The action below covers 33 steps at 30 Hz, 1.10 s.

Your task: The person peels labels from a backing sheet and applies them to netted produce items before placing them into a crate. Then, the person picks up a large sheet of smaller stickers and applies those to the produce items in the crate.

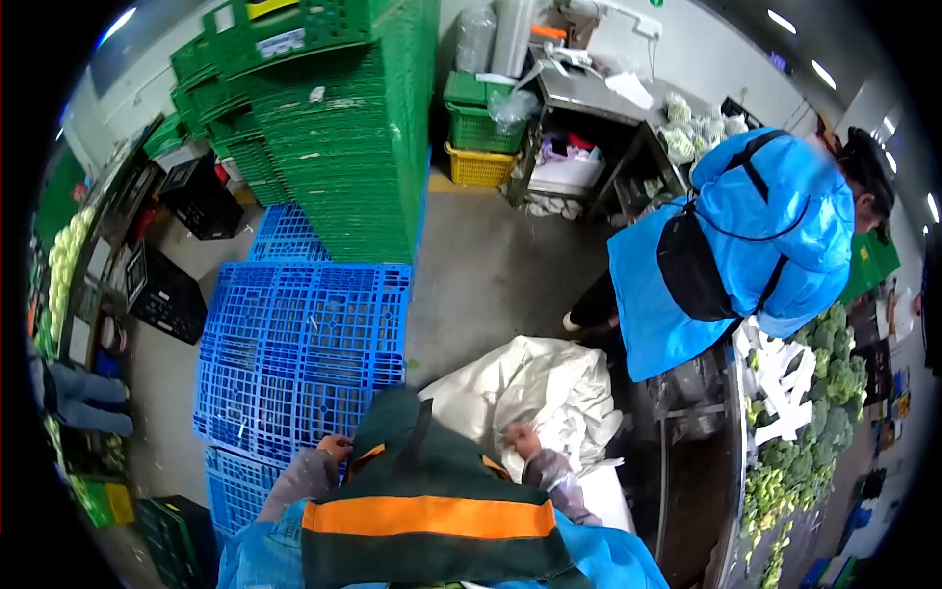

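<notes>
My left hand (337, 448) is at the left side of my dark apron, its fingers curled near the apron's edge and above the blue pallets (294, 344); what it holds, if anything, is too small to make out. My right hand (525, 441) is in front of a crumpled white sack (549, 383), to the right of the apron, with its fingers bent against the sheet. Whether the fingers pinch the material cannot be seen clearly. The sack lies on the floor side, just ahead of me.
Stacked green crates (343, 147) rise from the pallets. At right, a person in a blue smock (775, 196) bends over a table with broccoli (834, 393). Behind stand a metal table (579, 90) and a yellow basket (481, 167). Black crates (162, 294) are at left.
</notes>
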Each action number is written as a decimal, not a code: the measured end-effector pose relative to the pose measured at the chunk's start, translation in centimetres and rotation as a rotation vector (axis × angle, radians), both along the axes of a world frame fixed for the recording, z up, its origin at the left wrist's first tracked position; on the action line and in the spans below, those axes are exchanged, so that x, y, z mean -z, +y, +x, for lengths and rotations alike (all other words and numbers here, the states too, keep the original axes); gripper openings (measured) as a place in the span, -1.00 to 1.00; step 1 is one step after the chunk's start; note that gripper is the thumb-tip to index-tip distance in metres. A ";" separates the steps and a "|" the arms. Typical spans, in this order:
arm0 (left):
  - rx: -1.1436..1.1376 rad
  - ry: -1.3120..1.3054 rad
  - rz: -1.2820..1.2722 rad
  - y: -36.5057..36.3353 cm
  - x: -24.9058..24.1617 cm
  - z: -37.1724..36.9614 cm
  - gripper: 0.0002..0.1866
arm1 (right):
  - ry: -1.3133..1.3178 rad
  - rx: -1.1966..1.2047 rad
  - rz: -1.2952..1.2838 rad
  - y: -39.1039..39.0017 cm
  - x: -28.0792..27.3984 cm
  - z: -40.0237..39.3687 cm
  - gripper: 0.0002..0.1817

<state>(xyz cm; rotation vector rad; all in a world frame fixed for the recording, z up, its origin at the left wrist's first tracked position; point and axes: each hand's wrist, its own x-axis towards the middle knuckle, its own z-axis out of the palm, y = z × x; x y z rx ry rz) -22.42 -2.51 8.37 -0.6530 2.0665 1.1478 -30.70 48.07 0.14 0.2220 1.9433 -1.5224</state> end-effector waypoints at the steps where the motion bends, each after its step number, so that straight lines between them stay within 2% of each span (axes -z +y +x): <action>1: 0.093 -0.016 -0.086 -0.7 -0.8 -2.1 -0.71 | -0.157 0.320 -0.163 -3.5 -5.0 -2.5 -0.71; 2: 0.185 -0.022 -0.163 -0.9 -1.5 -4.5 -0.71 | -0.172 0.314 -0.156 -5.8 -10.9 -5.4 -0.72; 3: 0.276 -0.021 -0.237 -0.9 -1.9 -7.1 -0.70 | -0.180 0.307 -0.148 -7.1 -14.2 -7.8 -0.74; 4: 0.213 -0.078 -0.172 -1.1 -1.8 -9.8 -0.69 | -0.076 0.263 -0.224 -7.2 -13.9 -9.3 -0.75; 5: 0.313 -0.131 -0.177 -1.9 -0.2 -12.1 -0.67 | -0.035 0.246 -0.236 -7.1 -14.0 -10.5 -0.76; 8: 0.585 -0.297 -0.217 -4.4 8.9 -20.0 -0.57 | -0.096 0.460 -0.236 -6.5 -13.2 -12.0 -0.78; 9: 0.778 -0.330 -0.155 -3.1 9.0 -23.4 -0.56 | -0.119 0.534 -0.229 -5.3 -10.2 -11.5 -0.73; 10: 0.962 -0.342 -0.079 -1.7 8.6 -27.1 -0.54 | -0.186 0.588 -0.113 -4.4 -7.5 -11.2 -0.74; 11: 0.976 -0.313 -0.050 -0.8 9.8 -30.5 -0.56 | -0.276 0.639 -0.071 -3.9 -6.2 -11.7 -0.74; 14: 0.773 -0.154 0.022 2.1 13.2 -41.2 -0.62 | -0.228 0.739 0.081 -3.3 -6.5 -19.0 -0.77; 15: 0.691 -0.106 0.059 3.0 14.0 -44.6 -0.64 | -0.280 0.813 0.077 -3.4 -7.1 -23.4 -0.77; 17: 0.573 -0.061 0.138 3.8 15.6 -50.8 -0.67 | -0.330 0.812 0.023 -3.3 -9.1 -31.2 -0.77; 19: 0.473 -0.092 0.232 4.1 15.8 -55.7 -0.71 | -0.170 0.625 -0.145 -3.3 -11.6 -37.9 -0.76; 20: 0.379 -0.175 0.232 5.2 10.7 -59.2 -0.76 | -0.157 0.551 -0.135 -3.9 -15.2 -41.3 -0.75; 21: 0.294 -0.174 0.311 3.9 12.0 -61.2 -0.80 | -0.117 0.501 -0.176 -4.0 -14.8 -43.1 -0.75; 22: 0.328 -0.088 0.139 4.5 9.6 -63.9 -0.81 | -0.112 0.575 -0.207 -3.6 -14.8 -44.4 -0.76; 23: 0.525 -0.004 0.005 4.5 8.9 -67.1 -0.82 | -0.105 0.646 -0.236 -3.0 -14.8 -45.4 -0.77; 25: 0.573 0.176 -0.067 5.3 9.9 -73.1 -0.84 | -0.147 0.804 -0.139 -1.4 -13.7 -45.8 -0.74; 26: 0.665 0.247 0.034 6.1 9.9 -77.1 -0.88 | -0.218 0.779 0.028 -0.3 -12.8 -45.2 -0.73; 27: 0.427 0.334 -0.182 8.2 15.1 -79.7 -0.93 | -0.287 0.744 0.195 0.7 -12.1 -45.0 -0.72; 28: 0.582 0.446 -0.010 9.0 11.8 -84.2 -0.94 | -0.307 0.639 0.372 1.0 -13.4 -45.6 -0.70; 29: 0.486 0.489 0.126 10.9 9.6 -88.0 -0.91 | -0.323 0.524 0.544 1.3 -15.1 -46.5 -0.67; 30: 0.479 0.531 -0.040 13.2 8.2 -91.8 -0.83 | -0.346 0.567 0.451 2.5 -14.2 -46.4 -0.69; 31: 0.329 0.618 0.058 14.7 8.8 -95.4 -0.73 | -0.238 0.421 0.485 5.5 -7.4 -43.9 -0.69; 32: 0.320 0.405 -0.005 17.4 0.7 -99.0 -0.65 | -0.241 0.377 0.520 6.6 -6.5 -44.7 -0.69; 33: 0.352 0.529 0.034 18.2 2.6 -103.0 -0.62 | -0.251 0.377 0.529 7.5 -6.5 -46.9 -0.70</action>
